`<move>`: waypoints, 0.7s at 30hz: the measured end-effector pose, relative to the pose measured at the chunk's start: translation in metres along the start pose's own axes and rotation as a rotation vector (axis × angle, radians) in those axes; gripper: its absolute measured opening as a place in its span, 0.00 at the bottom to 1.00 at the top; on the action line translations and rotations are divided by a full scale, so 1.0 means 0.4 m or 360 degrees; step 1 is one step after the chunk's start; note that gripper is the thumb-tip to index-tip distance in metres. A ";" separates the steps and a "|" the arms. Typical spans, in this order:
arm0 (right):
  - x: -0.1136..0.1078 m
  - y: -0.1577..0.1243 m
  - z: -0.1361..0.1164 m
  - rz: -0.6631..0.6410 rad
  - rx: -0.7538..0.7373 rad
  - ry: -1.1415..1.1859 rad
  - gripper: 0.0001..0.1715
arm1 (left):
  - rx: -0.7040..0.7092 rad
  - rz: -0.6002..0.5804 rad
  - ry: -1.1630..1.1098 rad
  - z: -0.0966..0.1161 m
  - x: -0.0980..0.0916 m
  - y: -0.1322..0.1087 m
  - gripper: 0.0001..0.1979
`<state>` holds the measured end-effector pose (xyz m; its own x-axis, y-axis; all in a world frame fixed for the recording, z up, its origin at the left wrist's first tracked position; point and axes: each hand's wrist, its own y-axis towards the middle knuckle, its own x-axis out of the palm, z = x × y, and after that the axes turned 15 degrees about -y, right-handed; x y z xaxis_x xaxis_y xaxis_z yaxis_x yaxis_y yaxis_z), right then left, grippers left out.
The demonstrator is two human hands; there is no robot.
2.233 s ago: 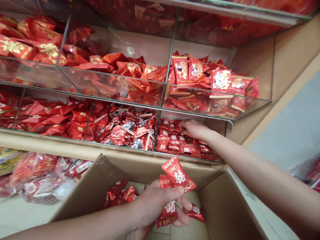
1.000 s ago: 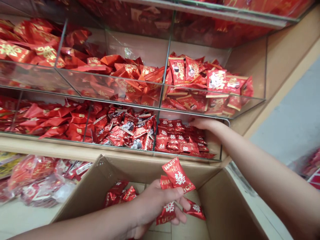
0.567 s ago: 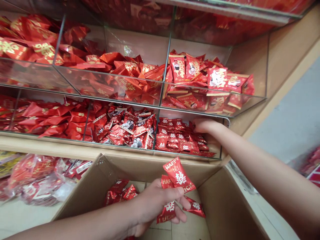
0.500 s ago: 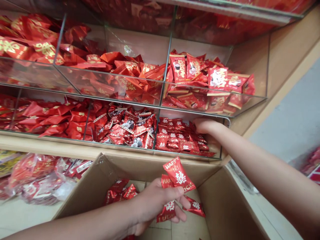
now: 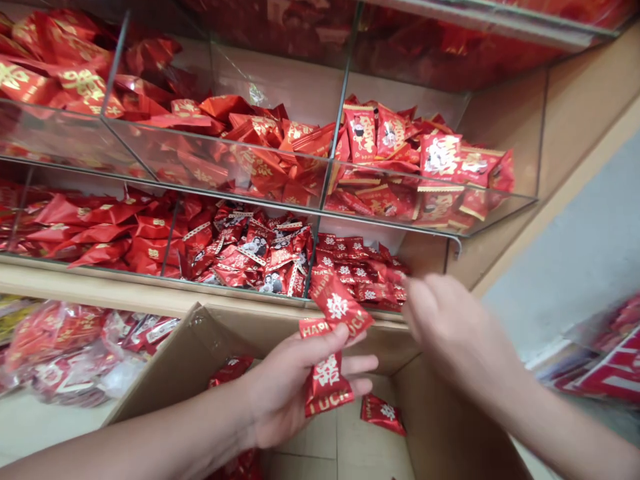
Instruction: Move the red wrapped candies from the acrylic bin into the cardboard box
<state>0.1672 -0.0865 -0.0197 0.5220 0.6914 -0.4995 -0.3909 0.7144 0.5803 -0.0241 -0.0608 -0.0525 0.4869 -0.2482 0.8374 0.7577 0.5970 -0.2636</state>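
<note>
My left hand (image 5: 300, 380) is over the open cardboard box (image 5: 165, 373), closed on small red candy packets (image 5: 327, 377). An upper packet (image 5: 340, 307) slants across the lower one; both carry white characters and gold lettering. The thumb presses on them, while other fingers stretch out behind. My right hand (image 5: 445, 320) is at the front right of the lower shelf compartment, blurred, its fingers curled and mostly hidden. Whether it holds anything does not show. Beside it, matching red packets (image 5: 360, 270) lie in rows in that compartment. Another packet (image 5: 384, 415) rests inside the box, below my left hand.
Glass dividers (image 5: 340, 133) separate shelf compartments filled with red packets. A clear front panel (image 5: 225, 163) edges the upper tier. Bagged red goods (image 5: 65, 340) lie left of the box. A wooden side panel (image 5: 570, 133) bounds the shelf on the right.
My right hand has pulled back out of the lower right compartment toward me. My left hand has shifted slightly left, still holding the packets, with its fingers more extended.
</note>
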 end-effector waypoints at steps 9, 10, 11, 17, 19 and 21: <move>-0.035 -0.010 -0.038 -0.0092 -0.0403 0.1029 0.13 | 0.0257 0.0229 0.0051 -0.010 0.003 0.010 0.17; 0.001 0.014 -0.017 -0.0216 -0.0187 0.0904 0.14 | 0.0278 0.0264 0.0076 -0.010 0.003 0.011 0.18; 0.044 0.038 0.005 -0.0366 0.0048 0.0699 0.13 | 0.0279 0.0292 0.0104 -0.011 0.002 0.011 0.18; 0.271 0.144 0.051 -0.1018 0.0217 0.0246 0.16 | 0.0200 0.0256 0.0202 -0.017 -0.006 0.004 0.17; 0.301 0.159 0.048 -0.1034 0.0246 0.0290 0.19 | 0.0193 0.0235 0.0203 -0.018 -0.007 0.003 0.16; 0.311 0.172 0.050 -0.1102 0.0290 0.0323 0.19 | 0.0186 0.0205 0.0199 -0.017 -0.007 0.002 0.14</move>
<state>0.2203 0.0467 -0.0292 0.4459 0.1085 -0.8885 0.1177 0.9769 0.1783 -0.0220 -0.0649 -0.0582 0.6322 -0.2527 0.7325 0.6337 0.7126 -0.3010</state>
